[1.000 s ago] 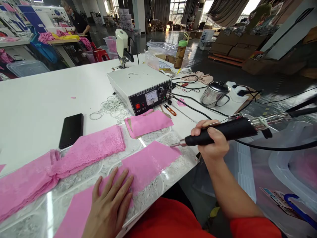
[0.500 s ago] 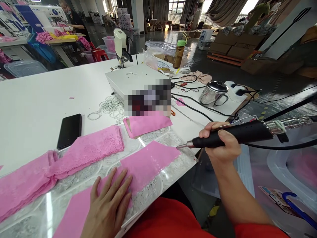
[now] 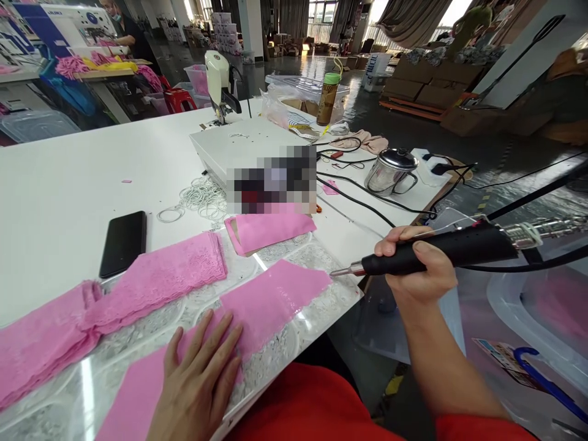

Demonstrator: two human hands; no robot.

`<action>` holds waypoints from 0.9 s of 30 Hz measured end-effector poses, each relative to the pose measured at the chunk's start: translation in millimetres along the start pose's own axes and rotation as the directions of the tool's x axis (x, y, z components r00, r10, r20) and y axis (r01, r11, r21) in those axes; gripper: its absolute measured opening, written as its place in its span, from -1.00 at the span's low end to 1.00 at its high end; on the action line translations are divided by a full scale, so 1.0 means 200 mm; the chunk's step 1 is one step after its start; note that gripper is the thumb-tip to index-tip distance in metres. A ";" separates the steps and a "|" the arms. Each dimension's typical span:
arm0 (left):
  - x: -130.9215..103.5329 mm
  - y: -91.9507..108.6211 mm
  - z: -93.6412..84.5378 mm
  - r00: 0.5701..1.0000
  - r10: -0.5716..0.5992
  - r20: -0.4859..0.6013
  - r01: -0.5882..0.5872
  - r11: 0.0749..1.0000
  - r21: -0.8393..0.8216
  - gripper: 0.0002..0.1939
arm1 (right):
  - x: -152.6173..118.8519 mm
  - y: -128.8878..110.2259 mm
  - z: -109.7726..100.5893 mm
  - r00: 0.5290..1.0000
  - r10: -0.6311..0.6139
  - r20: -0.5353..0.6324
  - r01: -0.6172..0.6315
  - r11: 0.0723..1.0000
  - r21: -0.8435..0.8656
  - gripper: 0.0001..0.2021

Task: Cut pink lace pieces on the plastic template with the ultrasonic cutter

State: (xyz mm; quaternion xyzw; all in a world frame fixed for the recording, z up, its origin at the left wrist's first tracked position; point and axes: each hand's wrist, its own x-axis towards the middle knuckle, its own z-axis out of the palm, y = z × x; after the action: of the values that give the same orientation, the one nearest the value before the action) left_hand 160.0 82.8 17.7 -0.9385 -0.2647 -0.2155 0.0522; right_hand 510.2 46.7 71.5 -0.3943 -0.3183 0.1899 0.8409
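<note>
A flat pink fabric piece (image 3: 271,300) lies on a grey marbled board (image 3: 340,294). My left hand (image 3: 202,367) rests on its left part, palm down with the fingers spread. A stretch of pink fabric (image 3: 133,389) also shows left of that hand. My right hand (image 3: 422,263) is wrapped round a black hand tool with a metal tip (image 3: 427,251), held level. The tip points left, right at the fabric's right corner; I cannot tell if it touches. Small shiny specks mark the fabric's middle. Folded stacks of pink lace-edged fabric (image 3: 169,272) lie behind my left hand.
Behind the board are a pink-covered piece (image 3: 271,231), a white box (image 3: 252,144) with a blurred front, a phone (image 3: 123,244) and coiled white cord (image 3: 206,199). A metal mug (image 3: 390,173) stands among cables at right. Plastic bins (image 3: 505,306) stand below the table's right edge.
The tool in my right hand has drawn slightly to the right, its tip shifting from over the fabric's corner to that corner's edge. My left hand stays in place. The view has shifted a little.
</note>
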 end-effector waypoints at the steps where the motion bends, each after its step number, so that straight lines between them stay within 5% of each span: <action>1: 0.00 0.00 0.00 1.000 0.002 -0.003 -0.002 1.000 0.000 -0.57 | 0.00 -0.01 -0.01 1.000 0.008 0.007 -0.008 1.000 -0.003 -0.90; 14: 0.02 0.06 -0.09 0.995 0.056 -0.086 -0.065 0.993 -0.100 -0.60 | -0.01 0.00 -0.04 1.000 0.008 0.018 -0.008 1.000 0.007 -0.89; 20: 0.16 0.17 -0.13 0.992 0.121 -0.046 -0.126 0.983 -0.132 -0.68 | -0.01 0.01 -0.07 0.999 0.033 0.041 -0.034 0.999 0.030 -0.89; 27: 0.42 0.30 -0.03 0.970 0.224 0.099 -0.207 0.966 -0.158 -0.75 | 0.02 0.01 -0.06 0.997 -0.018 -0.072 0.020 0.999 0.034 -0.87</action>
State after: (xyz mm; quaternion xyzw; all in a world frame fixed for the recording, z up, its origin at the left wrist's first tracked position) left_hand 253.6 69.3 61.3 -0.9740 -0.1470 -0.1723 -0.0092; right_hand 519.9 43.7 65.5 -0.3834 -0.2884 0.1731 0.8602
